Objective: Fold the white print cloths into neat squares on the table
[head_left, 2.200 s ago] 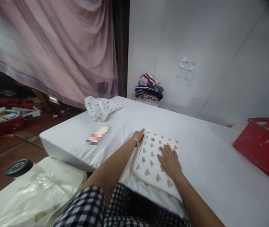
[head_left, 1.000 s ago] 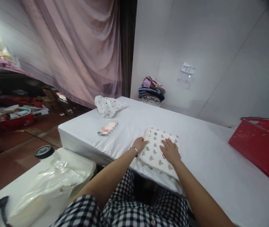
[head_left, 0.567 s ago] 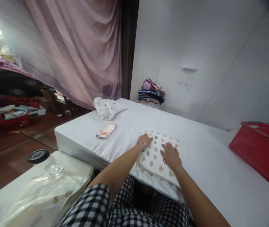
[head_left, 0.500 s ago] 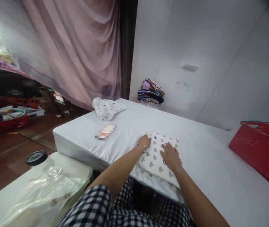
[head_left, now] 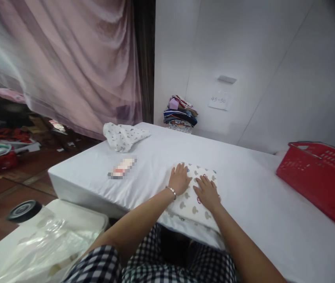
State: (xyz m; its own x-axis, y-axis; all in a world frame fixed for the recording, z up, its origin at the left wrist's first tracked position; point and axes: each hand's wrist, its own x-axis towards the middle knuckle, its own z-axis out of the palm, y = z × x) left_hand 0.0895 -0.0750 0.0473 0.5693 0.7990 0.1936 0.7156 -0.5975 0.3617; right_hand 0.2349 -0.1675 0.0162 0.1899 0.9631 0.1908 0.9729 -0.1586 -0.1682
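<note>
A white folded cloth (head_left: 189, 204) printed with grey, red and blue mushroom-like shapes lies at the near edge of the white-covered table (head_left: 244, 212). My left hand (head_left: 179, 180), a bracelet on its wrist, rests flat on the cloth's left side with fingers outstretched. Beside it my right hand (head_left: 207, 192) presses flat on the right part, fingers spread. Neither hand grasps anything. Parts of the print are hidden under both palms.
Left on the table are a crumpled white printed cloth (head_left: 122, 137) and a blurred-out flat object (head_left: 122, 169). A red basket (head_left: 315, 181) stands right, a folded fabric stack (head_left: 179, 114) at the back. Near left, a white surface holds a black-lidded jar (head_left: 24, 211) and clear plastic (head_left: 43, 247).
My left hand has gone from curled at the cloth's left edge to lying flat on top. My right hand stays flat on the cloth. The view has shifted slightly right.
</note>
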